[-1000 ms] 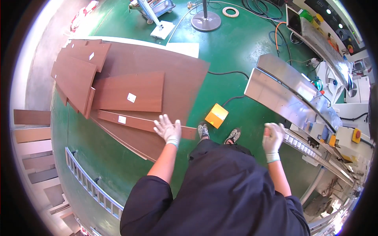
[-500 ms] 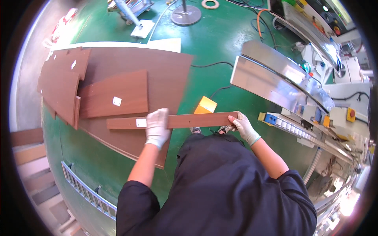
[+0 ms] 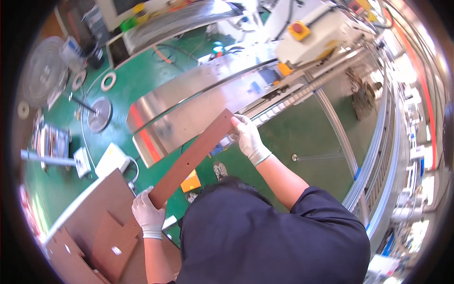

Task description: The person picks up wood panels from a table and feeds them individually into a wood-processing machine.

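Observation:
A long, narrow brown wood-look board (image 3: pixel 191 158) with small drilled holes slants across in front of me, its right end raised toward the machine. My right hand (image 3: pixel 248 138), in a white glove, grips that board near its upper end, thumb on the face. Also gloved, my left hand (image 3: pixel 149 214) is closed round its lower part at the left. Beyond the board lies a machine's shiny metal table (image 3: pixel 177 130), split by a dark lengthwise slot. Whether the board touches this table I cannot tell.
A stack of brown panels (image 3: pixel 87 208) stands at the lower left. By my feet is a yellow box (image 3: pixel 191 181). A conveyor-like rail (image 3: pixel 283 105) runs along the machine, under a red button on a yellow housing (image 3: pixel 298 31). At far left stands a round-based fan (image 3: pixel 100 115).
I have turned right, from the panel stack toward the machine. The board has swung from nearly level to a steep slant, both hands still holding it.

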Action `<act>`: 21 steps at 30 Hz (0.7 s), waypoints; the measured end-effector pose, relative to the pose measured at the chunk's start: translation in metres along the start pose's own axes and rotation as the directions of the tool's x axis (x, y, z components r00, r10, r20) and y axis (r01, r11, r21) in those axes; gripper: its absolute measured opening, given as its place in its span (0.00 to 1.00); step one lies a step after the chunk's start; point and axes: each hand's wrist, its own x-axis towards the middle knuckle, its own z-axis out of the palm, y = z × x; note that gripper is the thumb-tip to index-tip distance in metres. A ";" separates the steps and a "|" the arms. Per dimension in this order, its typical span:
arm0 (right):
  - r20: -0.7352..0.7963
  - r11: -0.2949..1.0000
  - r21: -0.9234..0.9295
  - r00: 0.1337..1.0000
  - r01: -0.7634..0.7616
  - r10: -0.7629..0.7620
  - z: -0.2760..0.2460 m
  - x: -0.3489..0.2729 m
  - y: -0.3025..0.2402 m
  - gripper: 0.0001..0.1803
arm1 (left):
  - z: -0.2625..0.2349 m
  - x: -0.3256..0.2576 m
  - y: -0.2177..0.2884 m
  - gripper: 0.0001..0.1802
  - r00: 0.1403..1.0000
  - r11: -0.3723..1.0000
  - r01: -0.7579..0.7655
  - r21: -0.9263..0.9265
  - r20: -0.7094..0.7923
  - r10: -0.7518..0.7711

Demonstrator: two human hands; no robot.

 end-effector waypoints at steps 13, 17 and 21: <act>0.231 -0.009 -0.961 0.784 0.277 -0.576 -0.202 0.090 -0.071 0.12 | 0.053 0.193 0.113 0.46 0.950 0.918 -0.311 0.247 0.110 0.292; 0.188 -0.087 -0.982 0.836 0.167 -0.516 -0.224 0.112 -0.093 0.12 | 0.086 0.222 0.124 0.44 0.879 0.870 -0.475 0.129 0.040 0.475; 0.229 -0.053 -0.968 0.778 0.245 -0.585 -0.231 0.118 -0.091 0.16 | 0.095 0.266 0.146 0.51 0.842 0.823 -0.536 0.187 0.061 0.535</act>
